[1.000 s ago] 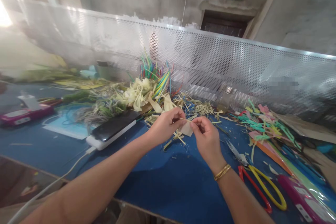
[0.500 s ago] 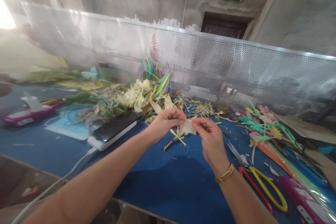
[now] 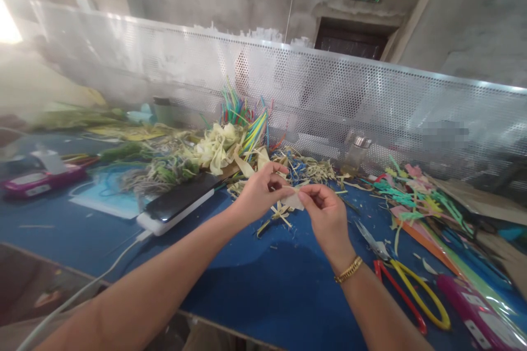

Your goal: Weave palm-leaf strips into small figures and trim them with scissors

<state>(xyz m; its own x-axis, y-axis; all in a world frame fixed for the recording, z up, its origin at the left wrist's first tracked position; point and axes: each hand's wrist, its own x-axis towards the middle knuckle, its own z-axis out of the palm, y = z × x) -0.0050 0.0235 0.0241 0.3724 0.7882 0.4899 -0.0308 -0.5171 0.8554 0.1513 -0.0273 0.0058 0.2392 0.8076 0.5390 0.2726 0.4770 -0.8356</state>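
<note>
Between my hands, above the blue tabletop, is a small pale cream piece of corn husk (image 3: 295, 200), thin and flat. The thumb and index finger of my right hand (image 3: 329, 216) pinch its right edge. My left hand (image 3: 261, 192) is at its left edge, the thumb against the piece and the upper fingers raised and partly spread; the exact grip behind the thumb is hidden. Just below lies a small husk flower (image 3: 280, 212) with narrow pale petals and a short stem. Scissors (image 3: 382, 252) with one red and one yellow handle lie beside my right wrist.
A phone (image 3: 181, 197) rests on a white power bank with a cable, left of my hands. Behind are heaped husks (image 3: 218, 145), colourful stems (image 3: 255, 134) and a glass bottle (image 3: 356, 153). Coloured cut pieces (image 3: 411, 192) lie right. A perforated metal screen (image 3: 329, 88) borders the table.
The upper fingers of my left hand have lifted and spread away from the husk piece. My right hand has shifted slightly left, and the piece is tilted differently.
</note>
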